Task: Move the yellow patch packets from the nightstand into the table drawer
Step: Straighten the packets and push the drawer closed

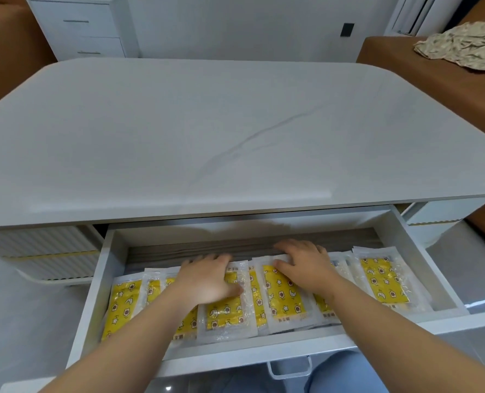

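The table drawer [99, 285] is pulled out under the white tabletop. Several yellow patch packets [383, 279] in clear wrappers lie overlapping in a row across its floor. My left hand [207, 279] lies flat on the packets left of centre, fingers spread, thumb resting on a wrapper. My right hand [306, 265] lies flat on the packets right of centre, fingertips at their far edges. Neither hand grips a packet. The white nightstand [79, 26] stands at the far left behind the table.
The marble-look tabletop [235, 131] fills the middle of the view. A brown sofa [434, 80] with a crumpled patterned cloth [462, 43] stands at the right. The drawer's metal handle [289, 370] hangs at its front. The floor is glossy white.
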`<move>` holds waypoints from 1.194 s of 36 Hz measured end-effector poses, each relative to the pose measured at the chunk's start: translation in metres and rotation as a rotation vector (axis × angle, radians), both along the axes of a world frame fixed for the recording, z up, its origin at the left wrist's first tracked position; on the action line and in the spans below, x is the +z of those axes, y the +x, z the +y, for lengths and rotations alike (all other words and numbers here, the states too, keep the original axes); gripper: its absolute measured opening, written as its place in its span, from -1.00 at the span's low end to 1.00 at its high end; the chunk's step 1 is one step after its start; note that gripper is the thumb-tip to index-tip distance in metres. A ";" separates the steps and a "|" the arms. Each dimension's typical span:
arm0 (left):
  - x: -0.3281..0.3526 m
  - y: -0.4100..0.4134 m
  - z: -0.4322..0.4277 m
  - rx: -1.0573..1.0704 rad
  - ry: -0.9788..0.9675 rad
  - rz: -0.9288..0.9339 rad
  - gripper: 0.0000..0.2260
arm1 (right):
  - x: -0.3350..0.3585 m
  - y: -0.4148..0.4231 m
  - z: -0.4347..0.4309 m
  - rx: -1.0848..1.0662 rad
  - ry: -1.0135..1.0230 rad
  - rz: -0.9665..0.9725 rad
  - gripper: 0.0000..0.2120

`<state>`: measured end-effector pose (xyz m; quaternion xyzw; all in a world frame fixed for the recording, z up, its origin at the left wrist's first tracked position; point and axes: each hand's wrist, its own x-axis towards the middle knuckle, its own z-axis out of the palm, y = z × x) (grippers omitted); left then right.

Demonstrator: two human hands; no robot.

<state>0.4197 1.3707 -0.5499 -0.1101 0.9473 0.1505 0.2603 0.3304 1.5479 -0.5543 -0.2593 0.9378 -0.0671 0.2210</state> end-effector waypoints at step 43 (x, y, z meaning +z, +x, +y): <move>0.042 0.078 0.036 -0.427 -0.039 0.497 -0.43 | 0.068 0.086 0.057 0.254 -0.170 -0.078 -0.76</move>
